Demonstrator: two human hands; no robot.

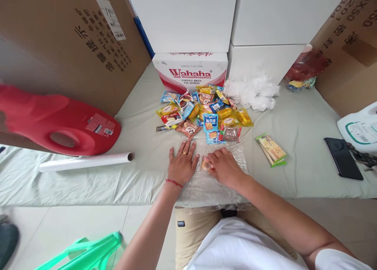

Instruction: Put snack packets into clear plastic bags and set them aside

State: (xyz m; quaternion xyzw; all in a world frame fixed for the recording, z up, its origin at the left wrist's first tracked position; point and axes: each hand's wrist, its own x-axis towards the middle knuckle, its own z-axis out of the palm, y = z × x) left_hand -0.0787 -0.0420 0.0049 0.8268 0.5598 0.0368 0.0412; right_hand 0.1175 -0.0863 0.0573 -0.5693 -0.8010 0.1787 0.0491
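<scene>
My left hand (183,164) lies flat with its fingers spread, partly on the left edge of a clear plastic bag (203,187). A ring and a red string bracelet are on it. My right hand (225,166) is closed over a small wrapped snack (206,164) that rests on the bag; the fingers cover part of it. Just beyond the hands is a pile of wrapped snacks, with a brown snack packet (188,129), a blue snack packet (210,122) and a dark brown packet (231,133) at its near side.
A Wahaba-style water carton (190,73) stands behind the pile, beside crumpled white plastic (253,91). Green-edged cracker packs (271,149) and a phone (343,158) lie right. A red jug (64,120) and a white roll (85,162) lie left. A green stool (88,254) is on the floor.
</scene>
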